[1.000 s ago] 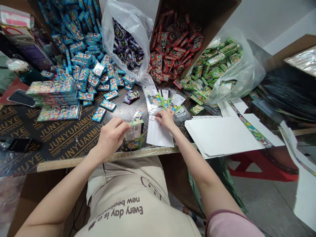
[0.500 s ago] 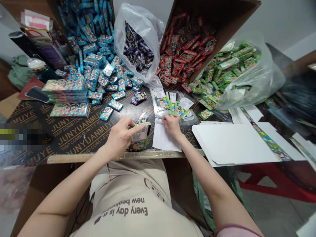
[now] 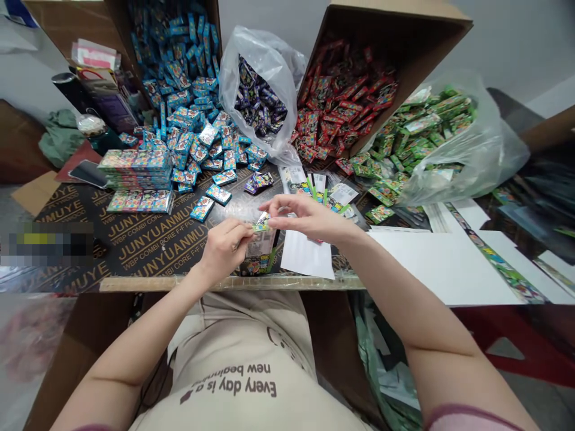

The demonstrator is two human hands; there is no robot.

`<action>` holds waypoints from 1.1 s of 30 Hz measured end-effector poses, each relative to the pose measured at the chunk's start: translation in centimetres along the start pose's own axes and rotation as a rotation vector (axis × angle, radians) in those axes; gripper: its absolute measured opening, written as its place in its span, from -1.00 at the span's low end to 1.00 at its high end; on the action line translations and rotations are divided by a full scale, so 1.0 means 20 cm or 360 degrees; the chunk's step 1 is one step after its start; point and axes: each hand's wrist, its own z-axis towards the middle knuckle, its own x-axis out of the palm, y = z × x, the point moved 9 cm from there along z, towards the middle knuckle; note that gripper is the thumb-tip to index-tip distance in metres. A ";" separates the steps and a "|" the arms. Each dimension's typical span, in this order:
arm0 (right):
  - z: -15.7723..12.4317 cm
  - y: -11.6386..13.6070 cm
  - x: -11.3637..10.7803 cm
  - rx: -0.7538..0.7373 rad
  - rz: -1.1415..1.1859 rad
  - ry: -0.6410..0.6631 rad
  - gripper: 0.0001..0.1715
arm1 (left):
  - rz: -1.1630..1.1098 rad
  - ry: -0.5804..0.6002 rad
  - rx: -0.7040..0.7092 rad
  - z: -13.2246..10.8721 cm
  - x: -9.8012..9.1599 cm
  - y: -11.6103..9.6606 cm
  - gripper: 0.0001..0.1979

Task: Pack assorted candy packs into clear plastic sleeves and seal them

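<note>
Person wears a cream garment (image 3: 224, 413), bottom centre of frame, creased. Dark brown lettering (image 3: 231, 388) reads upside down, "Every day is a new beginn…", end lost in folds. Small dark mark (image 3: 185, 397) at its left; thin line drawing (image 3: 281, 343) above right. Pale pink sleeve (image 3: 471, 421), lower right, darker mauve hem; mauve sliver of sleeve lower left. Left hand (image 3: 227, 248), right hand (image 3: 309, 218), forearms (image 3: 166, 317) bare.

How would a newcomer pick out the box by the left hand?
Find the dark table, then its pale near edge. Just behind that edge, at the left hand, is the box. It stands upright, dark with green edging; the white paper to its right lies flat.
</note>
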 end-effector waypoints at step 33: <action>-0.13 -1.03 -0.38 0.0669 -0.1146 -0.0792 -0.88 | 0.0548 0.0032 -0.0301 -0.19 -0.32 0.15 -0.92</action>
